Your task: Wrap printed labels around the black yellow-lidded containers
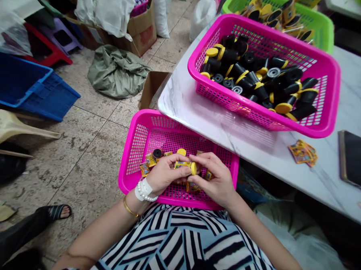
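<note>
Between my two hands is a small cylinder with a yellow cap and a printed yellow label (182, 164). My left hand (163, 172) has its fingers and thumb closed round the labelled body. My right hand (216, 177) pinches at the yellow-capped end. Both hands are over a pink lap basket (126, 164), where several labelled pieces (150, 159) lie, one showing a black round end (157, 153). Another yellow cap (181, 152) shows just beyond my fingers.
A larger pink basket (261, 121) of black, yellow-capped cylinders (247, 76) stands on the marble-patterned table (176, 92). Behind it is a green basket (329, 34). Flat printed labels (303, 152) and a phone (355, 159) lie right. A person's foot (64, 212) is at left.
</note>
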